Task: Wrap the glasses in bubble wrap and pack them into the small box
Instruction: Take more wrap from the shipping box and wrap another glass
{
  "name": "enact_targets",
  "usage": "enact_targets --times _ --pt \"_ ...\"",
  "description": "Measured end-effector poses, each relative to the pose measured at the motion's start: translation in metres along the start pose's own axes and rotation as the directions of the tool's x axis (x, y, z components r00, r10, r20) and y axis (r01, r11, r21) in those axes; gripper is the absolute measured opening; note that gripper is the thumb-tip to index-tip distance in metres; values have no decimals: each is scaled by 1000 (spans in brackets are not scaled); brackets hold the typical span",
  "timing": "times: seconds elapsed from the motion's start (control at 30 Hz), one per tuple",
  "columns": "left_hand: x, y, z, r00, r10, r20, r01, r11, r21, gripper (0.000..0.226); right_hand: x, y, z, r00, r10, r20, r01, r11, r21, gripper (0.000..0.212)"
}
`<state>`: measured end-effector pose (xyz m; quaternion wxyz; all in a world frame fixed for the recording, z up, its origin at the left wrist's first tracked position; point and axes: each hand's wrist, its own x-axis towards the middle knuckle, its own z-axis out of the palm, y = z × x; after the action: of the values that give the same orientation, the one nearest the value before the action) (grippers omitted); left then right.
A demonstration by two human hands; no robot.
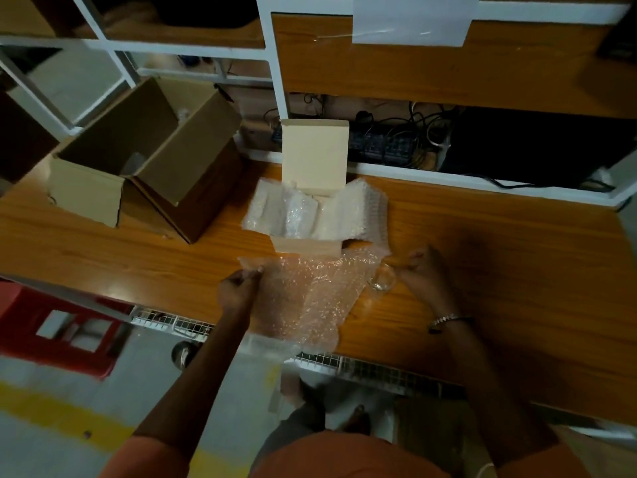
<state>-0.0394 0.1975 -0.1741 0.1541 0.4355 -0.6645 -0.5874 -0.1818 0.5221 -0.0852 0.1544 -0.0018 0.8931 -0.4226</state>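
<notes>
No readable labels. Left hand point(238, 288) pinches the bubble wrap sheet point(310, 294) flat on the worktop point(499, 257); right hand point(422, 267) grips a glass point(381, 277) at the sheet's edge. Small box point(310, 215), open and wrap-lined, sits just behind; big cardboard box point(138, 160) left.

Small box point(307, 248) on table point(482, 257): big carton point(138, 160) to its left, bubble wrap sheet point(303, 298) in front, glass point(381, 278) front-right, wrapped bundles point(296, 210) inside.

Large carton point(144, 157) contents unclear
</notes>
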Motion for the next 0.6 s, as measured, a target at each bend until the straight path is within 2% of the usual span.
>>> enact_targets --times 0.03,0.07,0.13,0.17,0.23,0.33,0.43,0.53,0.6 --pt "0 1 0 1000 13 20 -13 1000 -21 23 3 4 3 992 19 128 -15 999 -38 33" --pt "1 1 1 999 19 37 -17 999 -40 23 8 12 8 968 43 246 -27 997 -67 52" --pt "4 3 4 998 17 55 -15 999 -47 21 13 23 17 927 99 361 -64 992 -107 88" --pt "6 4 6 998 14 67 -11 999 -45 19 16 28 22 918 107 382 -66 991 -118 92" --pt "9 5 10 993 0 114 5 999 -39 16 16 25 28 910 70 408 -29 994 -104 88" --pt "11 5 14 986 -16 166 17 1000 -8 24 15 21 33 932 55 358 -43 998 -41 74" --pt "10 9 16 986 -4 169 1 1000 14 14 13 17 31 954 30 298 -22 999 -27 69" --pt "11 8 14 990 -13 143 8 999 34 24 10 -4 26 946 -30 323 3 996 84 60" --pt "12 4 12 989 -30 144 26 999 35 21 8 -22 30 944 -57 324 6 988 156 53"
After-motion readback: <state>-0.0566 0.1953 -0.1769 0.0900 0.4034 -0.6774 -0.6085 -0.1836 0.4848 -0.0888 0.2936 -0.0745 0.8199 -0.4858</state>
